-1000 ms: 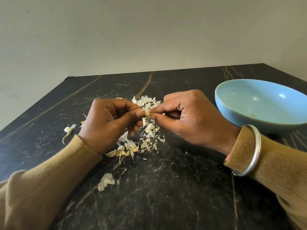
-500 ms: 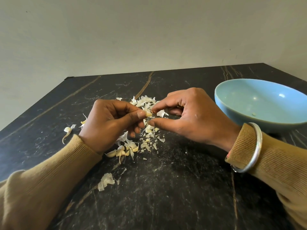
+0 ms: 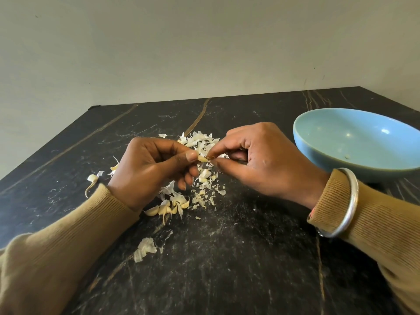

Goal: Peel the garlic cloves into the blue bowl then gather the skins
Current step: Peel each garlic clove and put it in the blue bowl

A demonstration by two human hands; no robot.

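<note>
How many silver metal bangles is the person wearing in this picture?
1. The silver metal bangle sits on the right wrist, over the tan ribbed sleeve, near the light blue bowl. The left sleeve covers the other wrist, so another could be hidden there.

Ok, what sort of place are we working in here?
Most likely a home kitchen or dining spot: a dark marble-look table against a plain wall, with a blue bowl and loose garlic skins on it.

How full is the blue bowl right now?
Almost empty: the blue bowl is bare inside except one tiny pale bit near its bottom; cannot tell what.
</note>
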